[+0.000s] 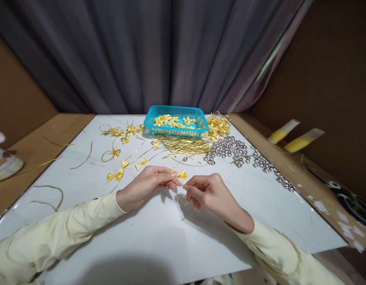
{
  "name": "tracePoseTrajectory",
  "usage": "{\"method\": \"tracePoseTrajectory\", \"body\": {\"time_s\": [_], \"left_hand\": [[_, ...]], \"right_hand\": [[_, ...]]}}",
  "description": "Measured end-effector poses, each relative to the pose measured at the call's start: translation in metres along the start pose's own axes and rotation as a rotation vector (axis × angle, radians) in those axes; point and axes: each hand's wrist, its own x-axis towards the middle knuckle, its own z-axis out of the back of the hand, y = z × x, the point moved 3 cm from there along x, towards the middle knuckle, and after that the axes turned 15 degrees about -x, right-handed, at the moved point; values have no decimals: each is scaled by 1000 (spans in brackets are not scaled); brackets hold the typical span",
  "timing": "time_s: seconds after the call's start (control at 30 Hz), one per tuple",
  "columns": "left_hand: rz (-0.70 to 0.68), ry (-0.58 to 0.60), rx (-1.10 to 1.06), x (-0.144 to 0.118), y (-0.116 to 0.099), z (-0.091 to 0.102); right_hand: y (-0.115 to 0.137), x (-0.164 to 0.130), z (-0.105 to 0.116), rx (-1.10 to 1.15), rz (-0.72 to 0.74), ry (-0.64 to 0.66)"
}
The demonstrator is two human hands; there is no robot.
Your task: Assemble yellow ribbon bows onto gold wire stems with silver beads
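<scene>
At the frame's centre, above the bench (pixel 159 237), my left hand (pixel 144 186) pinches a small yellow ribbon bow (pixel 180 174); my right hand (pixel 211 194) grips its thin tail. Light, soft, crushable: I'd hold the knot.

No text, label, brand, number or sign can be read anywhere.

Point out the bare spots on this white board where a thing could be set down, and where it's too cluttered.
Bare: the near part of the white board, between the two sleeves. Also the right side, between the right hand and the silver beads. Crowded: the far end around the blue basket, gold wire bundle and loose bows. The left hand holds a yellow bow.
</scene>
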Motion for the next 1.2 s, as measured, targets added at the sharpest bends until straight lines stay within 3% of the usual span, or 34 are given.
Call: {"method": "tracePoseTrajectory", "body": {"time_s": [0.77, 1.2], "left_hand": [[-10, 9, 24, 1, 1, 1], [-205, -115, 350, -2, -1, -7]], "right_hand": [[-2, 1, -2, 4, -1, 9], [-8, 6, -7, 93, -77, 46]]}}
